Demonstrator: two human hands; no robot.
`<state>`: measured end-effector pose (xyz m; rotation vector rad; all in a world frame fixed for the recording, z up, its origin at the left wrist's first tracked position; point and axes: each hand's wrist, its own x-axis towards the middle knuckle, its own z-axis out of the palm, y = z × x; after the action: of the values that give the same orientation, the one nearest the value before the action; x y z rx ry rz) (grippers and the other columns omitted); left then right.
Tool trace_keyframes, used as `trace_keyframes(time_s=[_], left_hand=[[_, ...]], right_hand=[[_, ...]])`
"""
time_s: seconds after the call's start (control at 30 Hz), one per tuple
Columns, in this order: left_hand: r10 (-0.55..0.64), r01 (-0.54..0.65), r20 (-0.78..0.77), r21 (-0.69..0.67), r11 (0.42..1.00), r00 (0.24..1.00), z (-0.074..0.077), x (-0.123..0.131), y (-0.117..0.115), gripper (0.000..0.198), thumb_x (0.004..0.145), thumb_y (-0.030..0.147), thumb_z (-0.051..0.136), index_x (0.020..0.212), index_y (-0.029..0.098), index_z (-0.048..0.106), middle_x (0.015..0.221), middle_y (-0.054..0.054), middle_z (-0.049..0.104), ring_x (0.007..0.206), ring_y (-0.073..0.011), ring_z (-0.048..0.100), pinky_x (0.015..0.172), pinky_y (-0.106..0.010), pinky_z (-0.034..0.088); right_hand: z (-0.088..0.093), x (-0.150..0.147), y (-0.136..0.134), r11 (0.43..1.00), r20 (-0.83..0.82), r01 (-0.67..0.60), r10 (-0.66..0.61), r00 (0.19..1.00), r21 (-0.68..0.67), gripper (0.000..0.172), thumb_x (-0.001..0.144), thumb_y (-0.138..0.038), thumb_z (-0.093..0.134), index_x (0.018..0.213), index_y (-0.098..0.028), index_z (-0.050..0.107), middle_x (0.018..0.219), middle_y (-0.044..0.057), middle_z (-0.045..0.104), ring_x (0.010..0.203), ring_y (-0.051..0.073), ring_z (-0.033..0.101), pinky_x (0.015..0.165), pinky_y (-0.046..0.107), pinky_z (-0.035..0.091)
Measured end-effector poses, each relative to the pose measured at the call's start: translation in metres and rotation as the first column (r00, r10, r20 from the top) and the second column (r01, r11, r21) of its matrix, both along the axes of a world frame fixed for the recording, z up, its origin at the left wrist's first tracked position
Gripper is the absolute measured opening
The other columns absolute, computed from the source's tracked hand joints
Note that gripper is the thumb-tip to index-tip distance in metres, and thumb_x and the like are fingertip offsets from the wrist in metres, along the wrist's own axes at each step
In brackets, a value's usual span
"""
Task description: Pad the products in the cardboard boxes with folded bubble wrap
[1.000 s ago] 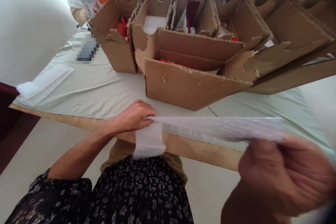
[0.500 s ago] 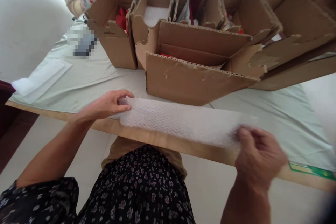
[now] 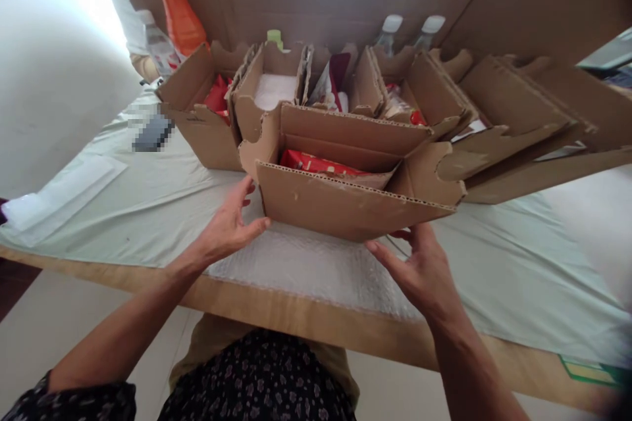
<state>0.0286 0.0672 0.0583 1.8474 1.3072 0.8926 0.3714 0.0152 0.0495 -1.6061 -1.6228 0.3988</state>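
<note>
A cardboard box [image 3: 345,207] with a red packet [image 3: 320,164] inside stands in front of me, open at the top. My left hand [image 3: 227,227] is at the lower left corner of the box, thumb and fingers spread. By the box's lower right side is my right hand [image 3: 419,270], its thumb held apart and some fingertips hidden behind the box edge. Whether either hand touches the cardboard I cannot tell. Flat on the table edge, between my forearms, lies a sheet of bubble wrap [image 3: 311,276].
Several open cardboard boxes [image 3: 207,138] stand in a row behind. Past them are an orange bottle [image 3: 180,13] and clear bottles [image 3: 390,29]. White folded sheets [image 3: 64,197] and a blurred-out dark object [image 3: 154,133] lie left. A green-edged item [image 3: 587,368] sits at the right front.
Both hands have let go of the bubble wrap, which now lies on the table. They have moved up to the sides of the front box. The view has tilted upward.
</note>
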Motion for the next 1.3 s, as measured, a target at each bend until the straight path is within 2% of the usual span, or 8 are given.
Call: trace_keyframes(time_s=[0.17,0.47,0.63,0.7,0.87,0.97,1.17,1.3], left_hand=[[0.020,-0.020,0.064,-0.005,1.000,0.998,-0.014,0.033,-0.017,0.057,0.088,0.033,0.065,0.141,0.020,0.048,0.137,-0.013,0.062,0.123,-0.0294,0.063,0.107,-0.051,0.054],[0.094,-0.093,-0.007,0.061,0.994,0.996,-0.017,0.033,-0.004,0.052,0.089,0.030,0.061,0.138,0.020,0.048,0.131,-0.012,0.064,0.113,-0.0256,0.066,0.101,-0.046,0.058],[0.153,-0.112,-0.195,0.209,0.972,0.969,-0.011,0.012,-0.036,0.077,0.092,0.027,0.064,0.161,0.021,0.031,0.154,-0.017,0.054,0.138,-0.0320,0.057,0.115,-0.052,0.049],[0.126,-0.045,-0.289,0.271,0.962,0.949,-0.007,0.011,-0.058,0.070,0.095,0.025,0.062,0.160,0.022,0.037,0.156,-0.017,0.053,0.145,-0.0337,0.051,0.120,-0.055,0.044],[-0.133,0.228,-0.496,0.136,0.964,0.858,-0.018,0.024,-0.091,0.042,0.100,0.027,0.057,0.141,0.021,0.063,0.160,-0.016,0.052,0.155,-0.0387,0.038,0.127,-0.065,0.029],[-0.209,0.259,-0.532,0.020,0.966,0.820,-0.029,0.024,-0.094,0.048,0.102,0.033,0.057,0.148,0.021,0.059,0.166,-0.015,0.045,0.159,-0.0388,0.032,0.131,-0.068,0.017],[-0.256,0.309,-0.506,0.022,0.951,0.824,-0.029,0.008,-0.095,0.050,0.107,0.041,0.049,0.152,0.021,0.055,0.170,-0.014,0.039,0.162,-0.0345,0.027,0.133,-0.062,0.015],[-0.034,0.162,-0.534,0.194,0.968,0.845,-0.022,-0.017,-0.075,0.043,0.106,0.038,0.046,0.141,0.020,0.063,0.162,-0.016,0.050,0.156,-0.0350,0.038,0.128,-0.061,0.029]], right_hand=[[-0.007,0.008,0.028,1.000,0.059,-0.023,0.022,0.998,0.010,0.064,0.085,-0.079,0.064,0.101,-0.018,0.071,0.087,0.010,0.073,0.079,0.027,0.069,0.070,0.040,0.055],[-0.014,0.013,0.052,0.998,-0.002,-0.069,0.069,0.998,-0.004,0.059,0.083,-0.073,0.070,0.103,-0.018,0.068,0.092,0.009,0.073,0.074,0.022,0.065,0.066,0.037,0.055],[-0.008,0.019,0.015,0.999,0.045,0.032,-0.032,0.998,0.006,0.051,0.092,-0.044,0.069,0.136,-0.019,0.061,0.127,0.013,0.071,0.112,0.027,0.070,0.089,0.045,0.062],[-0.003,0.005,-0.011,0.997,0.111,0.058,-0.064,0.992,0.055,0.044,0.097,-0.034,0.065,0.138,-0.021,0.062,0.130,0.012,0.071,0.118,0.028,0.069,0.096,0.048,0.060],[-0.011,-0.058,-0.046,0.918,0.321,-0.394,0.386,0.865,-0.042,0.040,0.101,-0.030,0.058,0.140,-0.021,0.063,0.150,0.015,0.060,0.135,0.033,0.060,0.109,0.054,0.051],[-0.028,-0.053,-0.053,0.868,0.415,-0.455,0.496,0.763,-0.200,0.043,0.104,-0.035,0.054,0.143,-0.019,0.063,0.157,0.015,0.054,0.142,0.034,0.054,0.111,0.054,0.048],[-0.039,0.054,-0.101,0.991,0.501,0.088,-0.028,0.865,-0.098,0.041,0.106,-0.045,0.045,0.130,-0.022,0.069,0.139,0.014,0.068,0.134,0.036,0.061,0.106,0.059,0.048],[-0.033,0.066,-0.098,0.996,0.455,0.092,-0.084,0.886,0.006,0.036,0.104,-0.043,0.048,0.124,-0.024,0.071,0.127,0.014,0.073,0.128,0.035,0.065,0.108,0.058,0.050]])
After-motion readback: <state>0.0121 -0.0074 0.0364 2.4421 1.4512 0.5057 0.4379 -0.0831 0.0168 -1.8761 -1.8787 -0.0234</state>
